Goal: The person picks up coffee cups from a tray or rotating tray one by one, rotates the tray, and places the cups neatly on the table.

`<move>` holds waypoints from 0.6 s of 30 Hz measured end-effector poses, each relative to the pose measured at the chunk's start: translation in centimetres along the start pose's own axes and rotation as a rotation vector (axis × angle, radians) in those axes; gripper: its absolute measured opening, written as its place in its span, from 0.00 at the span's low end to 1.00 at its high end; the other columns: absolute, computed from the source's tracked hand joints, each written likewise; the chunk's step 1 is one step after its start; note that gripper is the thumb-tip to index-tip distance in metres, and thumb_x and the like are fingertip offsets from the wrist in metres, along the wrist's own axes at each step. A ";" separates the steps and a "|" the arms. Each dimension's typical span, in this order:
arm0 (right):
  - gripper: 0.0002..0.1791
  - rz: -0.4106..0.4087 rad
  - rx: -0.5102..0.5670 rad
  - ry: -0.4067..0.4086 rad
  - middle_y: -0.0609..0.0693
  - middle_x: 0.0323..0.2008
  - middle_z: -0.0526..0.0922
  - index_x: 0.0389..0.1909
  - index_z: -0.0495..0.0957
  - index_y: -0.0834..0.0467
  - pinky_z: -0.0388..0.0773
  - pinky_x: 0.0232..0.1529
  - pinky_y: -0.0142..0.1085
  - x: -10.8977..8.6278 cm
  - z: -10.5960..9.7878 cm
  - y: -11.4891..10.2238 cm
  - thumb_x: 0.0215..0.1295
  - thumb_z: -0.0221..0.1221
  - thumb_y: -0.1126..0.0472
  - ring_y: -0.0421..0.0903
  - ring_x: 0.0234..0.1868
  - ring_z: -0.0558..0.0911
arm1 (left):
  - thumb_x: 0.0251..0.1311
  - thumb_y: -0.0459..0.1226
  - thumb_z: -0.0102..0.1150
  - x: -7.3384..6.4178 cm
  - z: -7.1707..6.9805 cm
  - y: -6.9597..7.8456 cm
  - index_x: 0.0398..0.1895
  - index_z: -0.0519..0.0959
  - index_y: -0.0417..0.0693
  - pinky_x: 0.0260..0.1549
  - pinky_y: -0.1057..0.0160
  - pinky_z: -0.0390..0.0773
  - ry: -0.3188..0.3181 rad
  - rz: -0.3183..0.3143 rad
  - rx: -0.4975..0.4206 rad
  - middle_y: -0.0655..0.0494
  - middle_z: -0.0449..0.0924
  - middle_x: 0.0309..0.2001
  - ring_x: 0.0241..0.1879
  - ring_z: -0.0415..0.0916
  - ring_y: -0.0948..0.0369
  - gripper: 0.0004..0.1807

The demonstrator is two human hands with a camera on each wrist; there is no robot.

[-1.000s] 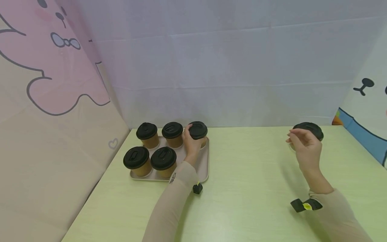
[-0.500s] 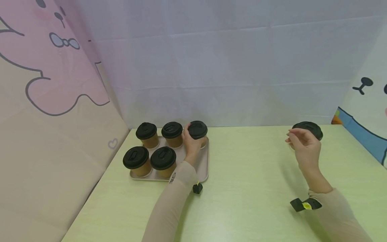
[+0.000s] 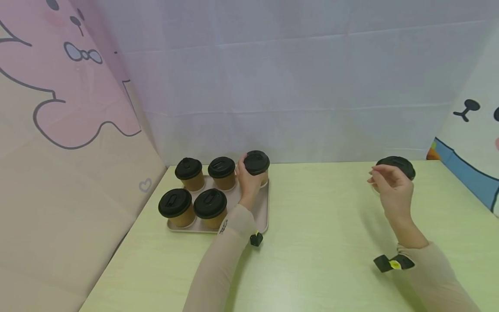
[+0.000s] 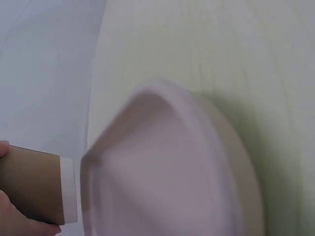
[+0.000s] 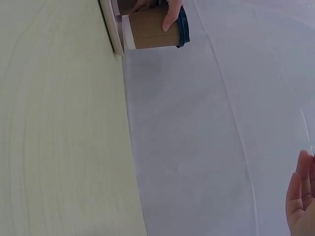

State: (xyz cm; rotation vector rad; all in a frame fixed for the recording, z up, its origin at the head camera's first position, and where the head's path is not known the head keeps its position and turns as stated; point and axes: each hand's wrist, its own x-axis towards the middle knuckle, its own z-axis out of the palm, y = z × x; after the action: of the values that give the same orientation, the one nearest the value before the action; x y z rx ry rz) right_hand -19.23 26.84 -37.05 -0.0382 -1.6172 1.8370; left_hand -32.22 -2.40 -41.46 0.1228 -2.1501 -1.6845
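Note:
A brown paper coffee cup (image 3: 257,163) with a black lid is over the back right corner of the pinkish tray (image 3: 262,216). My left hand (image 3: 248,182) grips it round the side, and its white base band (image 4: 69,189) shows at the tray's edge in the left wrist view. On the right, my right hand (image 3: 396,190) is raised above the table with loosely bent fingers and holds nothing. Behind it stands another black-lidded cup (image 3: 401,166), its body mostly hidden by the hand; whether they touch, I cannot tell.
Several lidded cups stand on the tray: two in the back row (image 3: 189,169) and two in front (image 3: 210,203). The pale wooden table (image 3: 319,225) meets a white cloth backdrop (image 3: 296,86) behind, with printed cloths at both sides.
My left hand has raised the cup slightly at the tray's back right corner. The right hand stays almost where it was.

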 end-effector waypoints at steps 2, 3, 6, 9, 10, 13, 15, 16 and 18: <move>0.06 -0.001 0.004 0.000 0.43 0.23 0.82 0.30 0.79 0.61 0.75 0.25 0.20 0.0 0.0 0.0 0.58 0.56 0.73 0.34 0.21 0.79 | 0.35 0.31 0.73 0.0 0.1 0.2 0.62 0.64 0.55 0.62 0.47 0.59 -0.006 0.005 -0.001 0.46 0.60 0.63 0.64 0.58 0.49 0.46; 0.06 -0.001 0.005 0.000 0.43 0.23 0.82 0.30 0.79 0.61 0.75 0.24 0.19 0.0 0.0 0.0 0.58 0.56 0.73 0.34 0.21 0.79 | 0.35 0.30 0.73 0.1 0.2 0.3 0.62 0.64 0.55 0.62 0.47 0.59 -0.009 0.007 -0.004 0.46 0.60 0.63 0.64 0.59 0.49 0.46; 0.06 -0.002 0.010 0.002 0.44 0.23 0.82 0.30 0.79 0.61 0.74 0.24 0.19 0.0 0.0 0.0 0.58 0.56 0.74 0.34 0.21 0.79 | 0.34 0.29 0.73 0.1 0.4 0.6 0.63 0.64 0.54 0.62 0.48 0.59 -0.020 0.008 -0.006 0.46 0.60 0.63 0.63 0.59 0.49 0.46; 0.06 -0.003 0.015 0.004 0.44 0.23 0.82 0.30 0.79 0.61 0.74 0.24 0.19 0.0 0.0 0.0 0.58 0.56 0.74 0.34 0.21 0.79 | 0.33 0.29 0.73 0.1 0.6 0.8 0.62 0.64 0.55 0.62 0.48 0.60 -0.035 0.005 -0.009 0.46 0.60 0.63 0.63 0.60 0.49 0.46; 0.06 -0.004 0.016 0.005 0.44 0.23 0.82 0.30 0.79 0.61 0.74 0.23 0.19 0.0 0.0 0.1 0.58 0.56 0.74 0.34 0.21 0.79 | 0.33 0.29 0.73 0.1 0.7 0.8 0.62 0.63 0.55 0.62 0.48 0.60 -0.042 0.003 -0.009 0.46 0.60 0.62 0.63 0.60 0.49 0.46; 0.06 -0.005 0.021 0.007 0.44 0.23 0.82 0.30 0.79 0.61 0.74 0.24 0.19 0.0 0.0 0.1 0.58 0.56 0.74 0.34 0.21 0.79 | 0.34 0.29 0.73 0.0 1.0 1.1 0.62 0.63 0.57 0.62 0.48 0.60 -0.066 -0.005 -0.024 0.46 0.59 0.62 0.63 0.60 0.49 0.47; 0.06 -0.005 0.022 0.008 0.44 0.23 0.82 0.30 0.79 0.61 0.75 0.24 0.20 0.0 0.0 0.1 0.58 0.56 0.74 0.35 0.21 0.79 | 0.34 0.29 0.73 -0.1 1.1 1.3 0.63 0.63 0.57 0.62 0.48 0.59 -0.080 -0.013 -0.039 0.46 0.59 0.62 0.63 0.60 0.49 0.47; 0.06 -0.004 0.024 0.009 0.44 0.23 0.82 0.30 0.79 0.61 0.75 0.24 0.20 0.0 0.0 0.1 0.58 0.56 0.74 0.35 0.21 0.79 | 0.34 0.28 0.73 -0.2 1.2 1.3 0.63 0.62 0.57 0.62 0.48 0.59 -0.084 -0.014 -0.044 0.46 0.59 0.62 0.63 0.60 0.49 0.47; 0.06 -0.006 0.024 0.009 0.45 0.23 0.82 0.30 0.79 0.61 0.75 0.24 0.20 0.0 0.0 0.1 0.58 0.56 0.74 0.35 0.21 0.79 | 0.34 0.29 0.73 -0.3 1.5 1.5 0.63 0.62 0.57 0.62 0.48 0.60 -0.091 -0.010 -0.045 0.46 0.59 0.62 0.62 0.61 0.49 0.47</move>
State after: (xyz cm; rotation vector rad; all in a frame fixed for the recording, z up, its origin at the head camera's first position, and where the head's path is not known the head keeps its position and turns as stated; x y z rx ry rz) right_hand -19.32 26.89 -37.17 -0.0314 -1.5878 1.8489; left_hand -32.26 -0.59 -40.42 0.0453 -2.1788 -1.7749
